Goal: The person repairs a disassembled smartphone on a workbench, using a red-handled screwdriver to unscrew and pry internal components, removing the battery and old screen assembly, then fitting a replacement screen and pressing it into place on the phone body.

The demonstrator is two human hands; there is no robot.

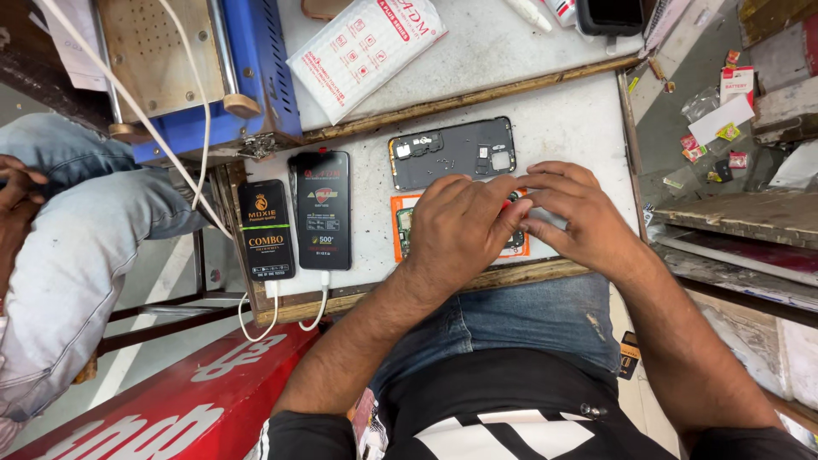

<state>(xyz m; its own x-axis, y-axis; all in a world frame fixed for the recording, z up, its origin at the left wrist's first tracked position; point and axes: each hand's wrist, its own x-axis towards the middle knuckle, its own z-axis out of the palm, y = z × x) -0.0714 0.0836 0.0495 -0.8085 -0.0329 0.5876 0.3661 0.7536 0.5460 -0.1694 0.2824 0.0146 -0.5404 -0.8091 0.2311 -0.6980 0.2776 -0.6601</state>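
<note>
Both hands' fingers curled, tips meeting over the opened phone [407,228] on its orange mat [398,204]; can't tell what they pinch. Left hand [460,228] covers most of it, right hand [573,213] alongside. Grey back cover [452,153] just beyond; two black battery packs [294,223] left on the bench [579,119].

Plastic, paper and worn wood on the bench

Matt grey plastic on the phone back cover [453,152], two glossy black plastic battery packs [294,223] beside it, a crinkly clear-and-white plastic packet [366,51] above. The white tabletop [579,119] looks scuffed and speckled, edged with rough wood trim [511,274]. Faded, frayed denim on the jeans [528,319]; painted blue metal on the machine [260,60].
</note>
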